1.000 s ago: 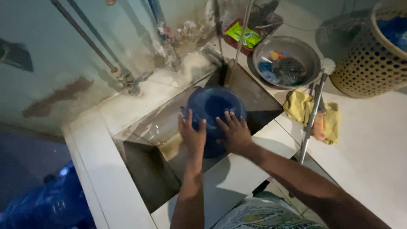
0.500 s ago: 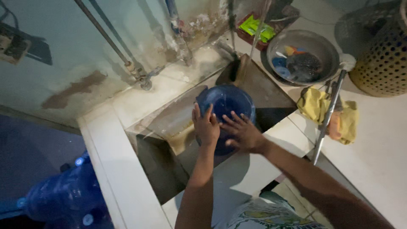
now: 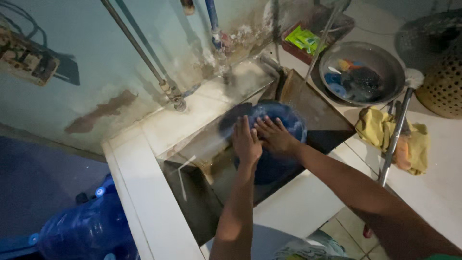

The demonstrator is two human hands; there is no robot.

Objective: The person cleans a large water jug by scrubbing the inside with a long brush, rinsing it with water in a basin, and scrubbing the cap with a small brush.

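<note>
A large blue water jug (image 3: 284,120) lies in a tiled water basin (image 3: 144,192), partly under the water. My left hand (image 3: 246,142) rests flat on its side with the fingers together. Just to the right, my right hand (image 3: 275,135) presses on the jug with the fingers spread. Both hands touch the jug and almost touch each other. The lower part of the jug is hidden behind my arms and the basin wall.
A second blue jug (image 3: 86,231) lies on the floor at lower left. Pipes (image 3: 144,58) run down the wall behind the basin. A metal bowl (image 3: 361,72) with small items, a yellow cloth (image 3: 380,130), a mop handle (image 3: 394,135) and a woven basket (image 3: 442,86) sit at right.
The view has shifted so the basin sits further right and lower. My hands have moved closer together on the jug, which has turned slightly.
</note>
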